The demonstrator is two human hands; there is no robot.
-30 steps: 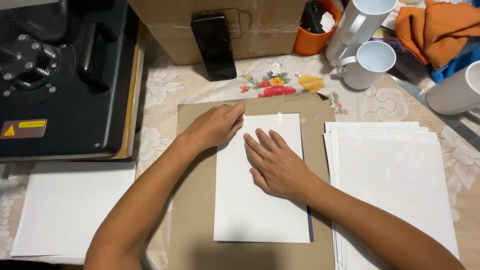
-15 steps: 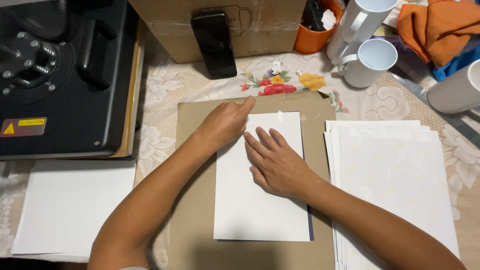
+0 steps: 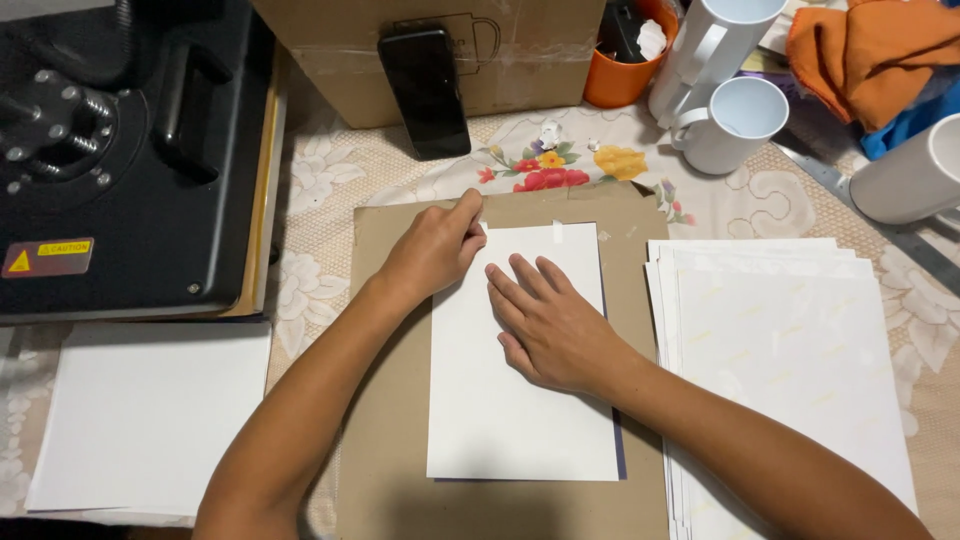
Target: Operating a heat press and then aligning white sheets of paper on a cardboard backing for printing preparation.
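A white sheet of paper lies on a brown cardboard mat in the middle of the table, with a thin dark edge of another sheet showing along its right and bottom sides. My right hand rests flat on the sheet, fingers spread toward its upper left. My left hand presses at the sheet's top left corner, fingers curled, the index finger pointing up along the edge. A small strip of tape sits at the sheet's top edge.
A black heat press fills the upper left. White paper stacks lie at the lower left and at the right. At the back stand a cardboard box, a black phone, white mugs, an orange cup and orange cloth.
My left hand has slid a little up and to the right along the sheet's top left corner. My right hand has stayed flat on the sheet.
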